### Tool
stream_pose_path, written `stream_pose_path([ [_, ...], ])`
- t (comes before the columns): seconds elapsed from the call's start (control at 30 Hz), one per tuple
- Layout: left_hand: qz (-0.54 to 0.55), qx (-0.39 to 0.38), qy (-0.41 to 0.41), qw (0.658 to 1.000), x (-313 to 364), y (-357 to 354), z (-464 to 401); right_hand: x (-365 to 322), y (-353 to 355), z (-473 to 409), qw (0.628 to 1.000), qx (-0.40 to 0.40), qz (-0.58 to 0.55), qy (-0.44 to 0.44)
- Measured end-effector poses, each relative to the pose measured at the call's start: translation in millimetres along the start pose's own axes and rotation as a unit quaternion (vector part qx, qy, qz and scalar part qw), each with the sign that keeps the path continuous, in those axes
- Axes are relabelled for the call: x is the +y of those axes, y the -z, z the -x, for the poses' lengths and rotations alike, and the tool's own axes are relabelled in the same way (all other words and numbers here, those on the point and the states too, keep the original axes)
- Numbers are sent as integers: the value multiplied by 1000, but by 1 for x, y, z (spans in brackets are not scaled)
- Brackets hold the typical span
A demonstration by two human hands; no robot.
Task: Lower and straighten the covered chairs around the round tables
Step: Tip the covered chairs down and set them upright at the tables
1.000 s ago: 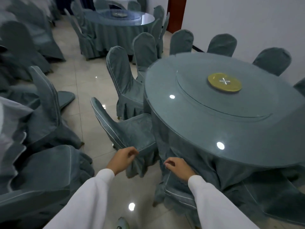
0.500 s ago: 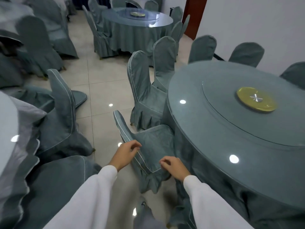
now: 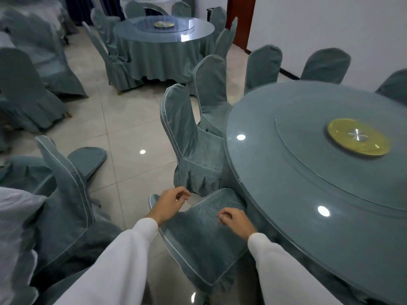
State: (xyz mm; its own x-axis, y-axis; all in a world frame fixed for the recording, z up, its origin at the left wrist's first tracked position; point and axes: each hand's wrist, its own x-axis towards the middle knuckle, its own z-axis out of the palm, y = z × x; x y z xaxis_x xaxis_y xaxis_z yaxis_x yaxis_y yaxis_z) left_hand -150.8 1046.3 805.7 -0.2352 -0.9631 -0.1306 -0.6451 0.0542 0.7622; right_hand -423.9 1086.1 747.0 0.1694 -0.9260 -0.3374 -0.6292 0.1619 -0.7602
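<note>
Hands: two, both reaching out from white sleeves point(image 3: 114, 260); the left hand point(image 3: 169, 203) is hovering over the top edge of the tilted chair point(image 3: 198, 236) with fingers loosely curled and grasping nothing; the right hand point(image 3: 235, 219) is lying over the same chair's cover, fingers curled, and whether it is pinching the fabric cannot be told.
Tilted chair: one, directly below the hands, leaning with its seat pushed against the skirt of the near round table point(image 3: 308, 194).
Upright chairs at the near table: six showing, two on its left side, one point(image 3: 187, 137) just beyond the tilted chair, and four along the white wall point(image 3: 330, 25), the last cut by the frame edge.
Round tables: two in full view, each carrying a glass turntable with a yellow disc point(image 3: 357, 140) at the centre; the far table point(image 3: 164, 38) is standing well apart with covered chairs ringing it.
Left side: several more covered chairs, one point(image 3: 63, 188) leaning near the left sleeve, another table's edge partly showing.
Floor: pale glossy tiles point(image 3: 123, 133) reflecting ceiling lights.
Room: a dark red door point(image 3: 240, 20) standing in the far corner.
</note>
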Motion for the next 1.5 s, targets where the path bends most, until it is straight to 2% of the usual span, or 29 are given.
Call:
stream_pose_path([
  [0.2,-43,-63,-40,996,-10,13,-60,-1,15,-37,999,48,3,-21],
  [0.4,-78,-150,-100,980,-29,11,-117,-2,-1,-39,987,118,-30,-101],
  [0.67,-48,-270,-173,946,-54,10,-164,-20,-55,-16,953,205,-65,-214],
  [0.9,-14,-343,-207,916,-73,8,-155,-44,-111,39,907,271,-120,-299],
  [0.97,-20,-376,-218,901,-76,10,-147,-46,-130,53,900,269,-126,-320],
  [1.13,-94,-498,-205,837,-79,23,-125,-60,-174,87,892,253,-136,-349],
  [1.23,-145,-559,-192,793,-82,35,-113,-76,-186,97,889,266,-158,-338],
  [1.3,-198,-590,-205,756,-86,42,-108,-84,-188,100,897,247,-146,-337],
  [1.4,-295,-599,-244,703,-98,47,-104,-90,-187,105,921,189,-60,-336],
  [1.5,-346,-545,-295,704,-114,45,-105,-93,-185,101,924,193,1,-330],
])
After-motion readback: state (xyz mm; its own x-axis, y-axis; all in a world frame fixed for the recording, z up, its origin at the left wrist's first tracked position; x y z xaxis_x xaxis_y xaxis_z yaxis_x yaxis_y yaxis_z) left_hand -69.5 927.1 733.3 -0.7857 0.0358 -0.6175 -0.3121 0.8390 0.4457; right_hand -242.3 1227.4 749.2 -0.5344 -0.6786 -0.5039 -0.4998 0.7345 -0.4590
